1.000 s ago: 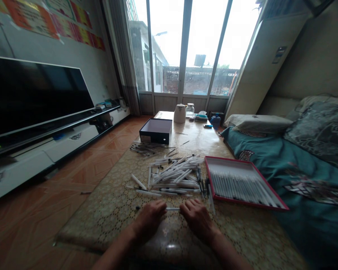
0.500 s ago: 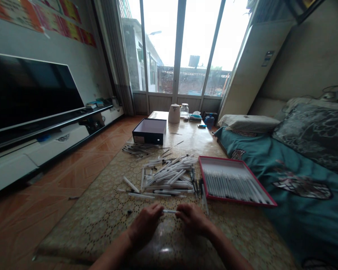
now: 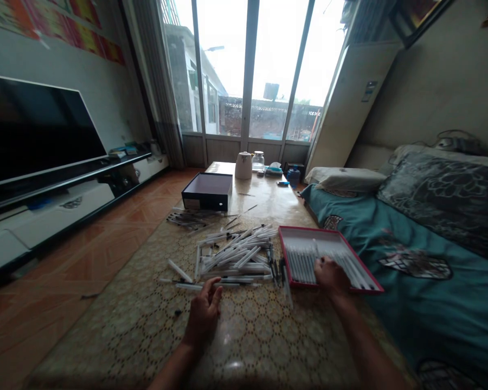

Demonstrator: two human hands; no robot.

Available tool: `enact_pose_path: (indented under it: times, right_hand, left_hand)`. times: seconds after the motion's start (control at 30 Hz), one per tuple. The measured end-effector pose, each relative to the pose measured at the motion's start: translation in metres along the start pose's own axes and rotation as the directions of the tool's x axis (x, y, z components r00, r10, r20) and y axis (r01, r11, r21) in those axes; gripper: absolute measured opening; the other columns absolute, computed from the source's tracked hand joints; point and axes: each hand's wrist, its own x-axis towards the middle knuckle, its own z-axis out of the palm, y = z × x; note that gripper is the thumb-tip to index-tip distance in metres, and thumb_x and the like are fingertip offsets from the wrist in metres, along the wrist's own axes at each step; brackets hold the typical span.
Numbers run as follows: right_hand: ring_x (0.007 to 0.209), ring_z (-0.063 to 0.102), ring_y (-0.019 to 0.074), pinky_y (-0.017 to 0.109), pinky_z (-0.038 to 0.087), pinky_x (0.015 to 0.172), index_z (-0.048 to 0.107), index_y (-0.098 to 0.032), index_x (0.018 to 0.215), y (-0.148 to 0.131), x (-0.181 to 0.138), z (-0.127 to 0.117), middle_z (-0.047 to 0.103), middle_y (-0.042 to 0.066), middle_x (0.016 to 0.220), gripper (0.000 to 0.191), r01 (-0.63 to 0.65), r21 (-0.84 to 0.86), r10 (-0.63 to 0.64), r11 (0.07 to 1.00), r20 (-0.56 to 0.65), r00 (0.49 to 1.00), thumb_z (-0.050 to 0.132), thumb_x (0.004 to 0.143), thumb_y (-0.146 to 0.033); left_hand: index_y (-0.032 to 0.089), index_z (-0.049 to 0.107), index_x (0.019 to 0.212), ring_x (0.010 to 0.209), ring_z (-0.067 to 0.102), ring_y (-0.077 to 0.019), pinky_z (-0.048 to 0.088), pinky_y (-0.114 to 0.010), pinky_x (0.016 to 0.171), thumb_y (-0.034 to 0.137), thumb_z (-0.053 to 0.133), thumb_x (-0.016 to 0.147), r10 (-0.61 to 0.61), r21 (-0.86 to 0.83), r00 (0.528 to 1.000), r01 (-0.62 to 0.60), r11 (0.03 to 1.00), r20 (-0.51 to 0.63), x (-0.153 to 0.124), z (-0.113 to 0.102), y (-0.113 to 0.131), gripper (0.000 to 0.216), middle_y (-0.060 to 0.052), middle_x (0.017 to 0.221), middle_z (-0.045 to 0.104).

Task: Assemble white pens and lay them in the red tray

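Note:
My left hand (image 3: 205,310) is open at the near edge of a loose pile of white pen barrels (image 3: 238,254), with its fingers apart and nothing in them. My right hand (image 3: 331,276) is over the near side of a shallow red-rimmed box lid (image 3: 285,234). Its fingers are closed on a slim pen (image 3: 316,248), mostly hidden by the hand. Pens with clear barrels (image 3: 301,262) lie side by side in the lid. Several black caps (image 3: 275,271) and a clear tube lie between the pile and the lid.
A dark open box (image 3: 206,201) stands farther back on the patterned tablecloth, with thin refills (image 3: 187,218) in front of it. A kettle (image 3: 243,167), a glass jar (image 3: 258,161) and a tissue pack (image 3: 274,169) stand at the far end. One black cap (image 3: 178,312) lies left of my hand. A sofa (image 3: 350,216) borders the right.
My hands have come apart from the pen they held together. The right one has moved right and forward over the lid with a pen; the left one has opened and shifted left toward the pile.

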Motion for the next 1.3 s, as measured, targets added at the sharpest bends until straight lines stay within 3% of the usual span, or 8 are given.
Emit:
enact_pose_path:
  times: [0.13,0.37,0.47,0.57,0.73,0.97,1.13,1.3]
  right_hand:
    - [0.081,0.066,0.0301,0.035,0.045,0.063,0.065,-0.012,0.098,0.019,0.019,0.003,0.067,0.020,0.087,0.035,-0.046,-0.037,0.046,0.998,0.001,0.999,0.036,0.085,-0.029]
    - [0.083,0.064,0.0284,0.032,0.043,0.063,0.066,-0.015,0.090,0.035,0.025,0.012,0.067,0.017,0.088,0.030,0.033,-0.057,-0.032,0.998,0.018,0.999,0.042,0.084,-0.032]
    - [0.084,0.062,0.0255,0.031,0.042,0.067,0.063,-0.014,0.096,0.030,0.015,0.015,0.065,0.016,0.094,0.029,0.095,-0.016,-0.096,0.995,-0.078,0.992,0.039,0.086,-0.027]
    - [0.083,0.060,0.0216,0.028,0.041,0.071,0.061,-0.015,0.093,0.011,-0.012,0.025,0.064,0.012,0.093,0.027,0.326,0.118,-0.286,0.938,-0.270,0.920,0.039,0.086,-0.028]
    - [0.076,0.057,0.0180,0.027,0.040,0.071,0.059,-0.017,0.084,-0.036,-0.080,0.055,0.061,0.008,0.081,0.026,0.615,0.314,-0.531,0.723,-0.318,0.786,0.036,0.089,-0.029]
    - [0.071,0.056,0.0175,0.026,0.040,0.067,0.058,-0.020,0.080,-0.065,-0.118,0.079,0.059,0.005,0.077,0.025,0.583,0.429,-0.543,0.690,-0.226,0.809,0.036,0.090,-0.026]
    - [0.071,0.056,0.0174,0.026,0.040,0.067,0.057,-0.020,0.079,-0.063,-0.115,0.079,0.058,0.005,0.076,0.024,0.578,0.450,-0.538,0.681,-0.228,0.811,0.036,0.089,-0.026]
    - [0.071,0.056,0.0170,0.026,0.040,0.067,0.058,-0.020,0.078,-0.064,-0.116,0.079,0.058,0.005,0.076,0.023,0.582,0.432,-0.539,0.689,-0.232,0.810,0.037,0.089,-0.024]
  left_hand:
    - [0.017,0.055,0.107,0.043,0.052,-0.0135,0.042,-0.025,0.046,0.046,0.045,0.082,0.018,0.015,1.000,-0.018,1.000,0.001,0.000,-0.001,0.002,0.039,0.003,0.061,0.058]
    - [0.017,0.058,0.102,0.046,0.054,-0.0144,0.042,-0.025,0.049,0.043,0.044,0.083,0.053,0.092,0.999,-0.054,0.994,0.014,-0.001,-0.002,0.004,0.036,0.000,0.063,0.061]
    - [0.016,0.059,0.102,0.051,0.056,-0.0156,0.043,-0.026,0.052,0.040,0.044,0.083,0.059,0.109,0.998,-0.060,0.992,0.012,-0.002,-0.002,0.006,0.035,-0.001,0.064,0.062]
    - [0.016,0.060,0.102,0.055,0.058,-0.0167,0.044,-0.026,0.054,0.038,0.044,0.083,0.064,0.108,0.998,-0.064,0.992,0.006,-0.002,-0.002,0.007,0.033,-0.001,0.064,0.063]
    - [0.016,0.060,0.099,0.049,0.056,-0.0143,0.044,-0.026,0.052,0.037,0.045,0.082,0.037,0.070,0.999,-0.037,0.997,0.007,-0.003,-0.001,0.003,0.031,-0.001,0.067,0.063]
    - [0.017,0.059,0.091,0.051,0.056,-0.0142,0.046,-0.028,0.056,0.031,0.045,0.082,0.061,0.097,0.998,-0.064,0.993,0.026,-0.003,-0.001,0.004,0.022,-0.001,0.068,0.061]
    - [0.018,0.059,0.082,0.081,0.059,-0.0201,0.047,-0.034,0.076,0.014,0.047,0.077,0.166,0.327,0.983,-0.180,0.928,0.073,-0.001,-0.001,0.013,0.013,-0.006,0.084,0.059]
    - [0.018,0.053,0.102,0.094,0.057,-0.0189,0.044,-0.031,0.080,0.006,0.043,0.078,0.126,0.554,0.977,-0.201,0.808,0.170,0.004,0.003,0.021,0.028,-0.010,0.106,0.054]
